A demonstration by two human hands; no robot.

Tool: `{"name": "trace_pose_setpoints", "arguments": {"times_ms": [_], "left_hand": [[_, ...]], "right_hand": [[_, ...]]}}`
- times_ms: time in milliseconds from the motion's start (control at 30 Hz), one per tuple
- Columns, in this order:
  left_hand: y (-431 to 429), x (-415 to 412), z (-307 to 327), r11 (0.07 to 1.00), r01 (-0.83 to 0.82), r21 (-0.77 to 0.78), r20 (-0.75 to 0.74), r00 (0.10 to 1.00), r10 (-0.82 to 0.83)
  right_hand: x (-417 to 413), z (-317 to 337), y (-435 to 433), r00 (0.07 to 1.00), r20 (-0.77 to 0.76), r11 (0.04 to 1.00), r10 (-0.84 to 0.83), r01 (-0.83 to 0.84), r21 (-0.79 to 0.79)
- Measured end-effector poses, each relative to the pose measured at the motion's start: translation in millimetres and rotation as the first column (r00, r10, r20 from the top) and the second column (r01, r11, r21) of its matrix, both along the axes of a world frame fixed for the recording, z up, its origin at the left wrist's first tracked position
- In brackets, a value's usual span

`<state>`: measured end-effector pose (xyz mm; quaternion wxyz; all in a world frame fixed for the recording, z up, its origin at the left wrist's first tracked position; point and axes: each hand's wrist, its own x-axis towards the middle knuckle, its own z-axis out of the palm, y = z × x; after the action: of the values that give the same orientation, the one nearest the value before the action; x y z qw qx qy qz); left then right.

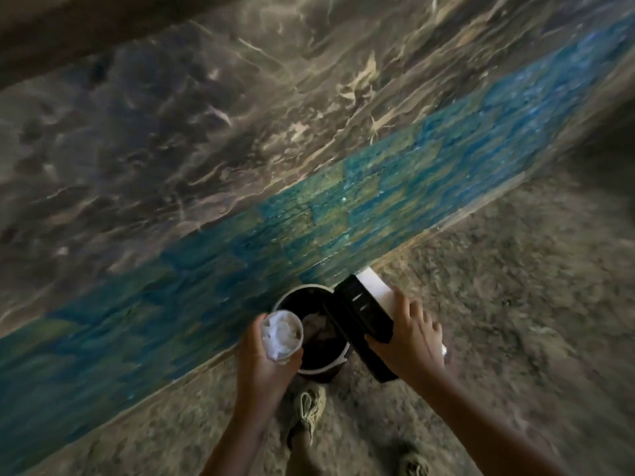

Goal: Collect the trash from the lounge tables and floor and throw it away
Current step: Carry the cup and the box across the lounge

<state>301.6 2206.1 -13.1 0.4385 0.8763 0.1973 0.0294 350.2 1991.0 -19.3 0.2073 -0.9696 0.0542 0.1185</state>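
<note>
Trash-filled cup [282, 334] hovering at the mouth of the bin [292, 295]

A person is standing over a small round bin at the foot of a blue-banded wall [309, 207], holding a cup stuffed with crumpled white paper just above the near-left part of the rim. The left hand [264, 369] is gripping the cup from below, its fingers [254, 333] curling closely round the side. The right hand [405, 341] is propping the lid [360, 317] upright, thumb pressing on the dark inner face and fingers [417, 312] spreading across the white outer face. A small pale scrap is showing beyond that hand, too blurred to identify. The cup is sitting partly over the rim rather than over the middle of the opening, so letting go from there is risking a bounce off the edge, with paper spilling onto the speckled floor [515, 304] beside the shoe [307, 407]. The loose wad is also looking ready to tumble out if the cup is tipping too early. If the right hand is slackening, the lid is likely dropping onto the cup or the wrist
</note>
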Motion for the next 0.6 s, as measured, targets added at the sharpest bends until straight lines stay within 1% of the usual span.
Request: {"name": "trace_pose_setpoints", "arguments": {"times_ms": [100,167,233,300,333,500,600], "left_hand": [[22,32,-52,0.999,0.045,-0.016,-0.099,0.994,-0.047],[37,57,-91,0.991,0.13,-0.02,-0.167,0.977,-0.131],[49,74,-126,0.976,0.216,0.027,-0.23,0.951,-0.205],[55,89,-160,0.958,0.283,0.054,-0.267,0.928,-0.26],[58,95,-176,0.955,0.292,0.06,-0.296,0.918,-0.262],[69,113,-239,0.96,0.268,0.08,-0.404,0.889,-0.215],[76,115,-260,0.961,0.269,0.069,-0.41,0.885,-0.218]], "right_hand": [[6,-55,22,0.971,-0.144,0.981,-0.19,0.193,0.001],[13,-96,45,0.93,-0.218,0.953,-0.296,0.303,-0.003],[16,-131,72,0.887,-0.29,0.929,-0.359,0.37,-0.016],[23,-165,98,0.861,-0.343,0.919,-0.375,0.394,-0.016],[26,-181,110,0.848,-0.374,0.917,-0.376,0.399,-0.017],[44,-247,147,0.796,-0.459,0.904,-0.394,0.425,-0.038],[55,-272,156,0.778,-0.5,0.898,-0.379,0.44,0.003]]}}
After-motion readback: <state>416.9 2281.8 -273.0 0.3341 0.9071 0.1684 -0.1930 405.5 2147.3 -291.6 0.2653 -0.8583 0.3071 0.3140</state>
